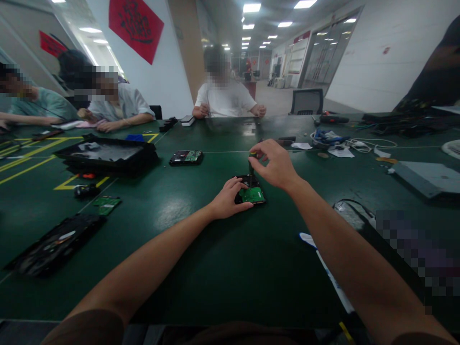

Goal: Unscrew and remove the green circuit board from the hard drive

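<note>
A hard drive (256,197) with a green circuit board facing up lies on the table in front of me. My left hand (232,198) grips its left side, thumb along the near edge and fingers reaching over the far part. Above it, my right hand (273,163) pinches the handle of a screwdriver (251,166). The screwdriver stands about upright, its shaft pointing down at the drive by the board. Whether the tip sits in a screw is too small to tell.
Another hard drive (186,157) lies beyond my left hand. Black trays (108,154), a loose circuit board (107,204) and a dark panel (57,244) are on the left. Cables (332,139) and a grey metal box (427,177) lie right. Several people sit around the table (201,268).
</note>
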The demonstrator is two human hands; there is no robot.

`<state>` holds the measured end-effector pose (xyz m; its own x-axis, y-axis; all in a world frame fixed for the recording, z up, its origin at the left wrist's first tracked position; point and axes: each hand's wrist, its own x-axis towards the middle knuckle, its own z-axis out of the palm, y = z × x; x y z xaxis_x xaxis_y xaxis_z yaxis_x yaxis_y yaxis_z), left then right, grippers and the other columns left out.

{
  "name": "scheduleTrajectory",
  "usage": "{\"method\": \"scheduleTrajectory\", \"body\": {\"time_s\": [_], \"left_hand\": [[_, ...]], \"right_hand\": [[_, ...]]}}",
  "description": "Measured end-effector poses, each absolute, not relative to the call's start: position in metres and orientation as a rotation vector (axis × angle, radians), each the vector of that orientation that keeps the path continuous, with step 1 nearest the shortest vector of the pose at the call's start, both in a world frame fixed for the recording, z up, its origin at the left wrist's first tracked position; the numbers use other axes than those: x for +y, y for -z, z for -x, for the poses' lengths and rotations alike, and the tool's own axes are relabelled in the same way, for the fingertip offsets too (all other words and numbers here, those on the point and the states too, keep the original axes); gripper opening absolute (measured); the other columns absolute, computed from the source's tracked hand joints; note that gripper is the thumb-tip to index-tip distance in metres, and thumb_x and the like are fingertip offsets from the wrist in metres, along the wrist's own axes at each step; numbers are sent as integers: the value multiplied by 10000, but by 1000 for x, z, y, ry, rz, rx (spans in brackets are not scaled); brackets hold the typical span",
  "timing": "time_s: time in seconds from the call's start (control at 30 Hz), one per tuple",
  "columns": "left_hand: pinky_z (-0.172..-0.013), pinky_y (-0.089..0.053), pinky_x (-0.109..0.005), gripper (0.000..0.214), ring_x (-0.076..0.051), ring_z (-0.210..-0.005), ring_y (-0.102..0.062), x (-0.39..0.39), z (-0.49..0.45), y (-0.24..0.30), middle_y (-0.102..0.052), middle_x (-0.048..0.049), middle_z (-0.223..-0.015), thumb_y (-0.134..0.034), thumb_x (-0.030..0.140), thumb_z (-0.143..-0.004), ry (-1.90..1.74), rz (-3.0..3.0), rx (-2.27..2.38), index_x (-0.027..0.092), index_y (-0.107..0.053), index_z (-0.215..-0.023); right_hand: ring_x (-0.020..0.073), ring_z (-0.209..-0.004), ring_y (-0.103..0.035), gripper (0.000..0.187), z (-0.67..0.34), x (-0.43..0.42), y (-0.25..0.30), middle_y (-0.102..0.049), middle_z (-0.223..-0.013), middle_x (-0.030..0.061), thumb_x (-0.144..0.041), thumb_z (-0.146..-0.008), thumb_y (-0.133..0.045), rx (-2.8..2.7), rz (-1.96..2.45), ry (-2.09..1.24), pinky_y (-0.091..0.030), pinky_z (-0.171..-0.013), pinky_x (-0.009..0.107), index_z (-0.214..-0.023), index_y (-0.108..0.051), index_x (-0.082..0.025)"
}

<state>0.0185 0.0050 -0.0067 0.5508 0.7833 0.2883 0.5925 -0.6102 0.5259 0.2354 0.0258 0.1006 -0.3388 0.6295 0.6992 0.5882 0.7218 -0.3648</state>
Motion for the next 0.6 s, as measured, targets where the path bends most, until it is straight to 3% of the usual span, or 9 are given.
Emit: {"method": "scheduleTrajectory", "body": {"time_s": [0.4,0.6], "left_hand": [[-1258,-287,-581,657,-370,-1564,-257,4,-19,6,-396,-146,-1621,-722,623,-845,-692,-2444,1138,235,-564,-1351],[-1261,-284,-577,661,-370,-1566,-254,4,-19,5,-394,-145,-1622,-733,616,-839,-693,-2437,1140,231,-570,-1351]], "right_hand": [[243,-917,-663,151,-234,28,-96,-687,-1053,86,-298,-925,-640,-2013,887,-154,-580,-783,400,-1053,-660,-221],[240,-869,-670,163,-235,30,-95,-682,-982,80,-305,-876,-710,-1940,925,-162,-585,-762,399,-982,-625,-214]]}}
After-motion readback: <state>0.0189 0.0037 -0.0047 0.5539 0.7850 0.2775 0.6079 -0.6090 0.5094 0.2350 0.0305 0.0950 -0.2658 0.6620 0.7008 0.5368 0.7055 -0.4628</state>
